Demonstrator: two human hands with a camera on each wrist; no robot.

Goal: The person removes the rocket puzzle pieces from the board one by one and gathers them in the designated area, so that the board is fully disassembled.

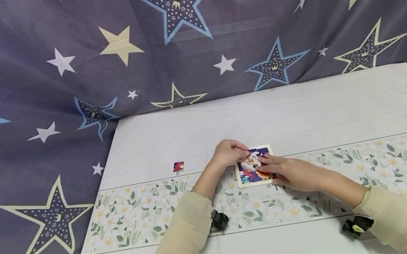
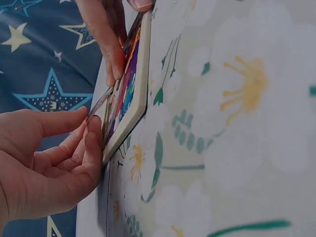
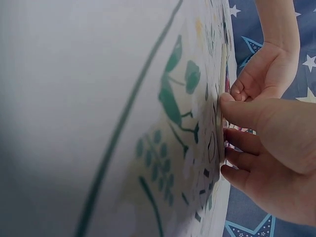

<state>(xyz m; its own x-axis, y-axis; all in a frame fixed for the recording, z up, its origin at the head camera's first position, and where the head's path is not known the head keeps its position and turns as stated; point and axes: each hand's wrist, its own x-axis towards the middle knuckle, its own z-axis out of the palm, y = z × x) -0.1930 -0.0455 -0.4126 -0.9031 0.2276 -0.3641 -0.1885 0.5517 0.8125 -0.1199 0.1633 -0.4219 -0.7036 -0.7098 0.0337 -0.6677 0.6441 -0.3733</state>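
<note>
A small square jigsaw puzzle [image 1: 246,177] with a cream border and a colourful cartoon picture lies on the floral strip of the table. My left hand [image 1: 229,152] is at its upper left corner. Thumb and fingertips pinch a thin puzzle piece [image 2: 100,101], which tilts up from the puzzle's surface in the left wrist view. My right hand [image 1: 296,171] lies across the puzzle's right side. Its fingers, extended, touch the picture, and its thumb is by the border in the right wrist view. Both hands cover part of the picture.
A loose red and purple puzzle piece [image 1: 178,166] lies to the left of the hands, just above the floral strip. The white tablecloth [image 1: 305,115] reaches back to a dark curtain [image 1: 187,72] printed with stars.
</note>
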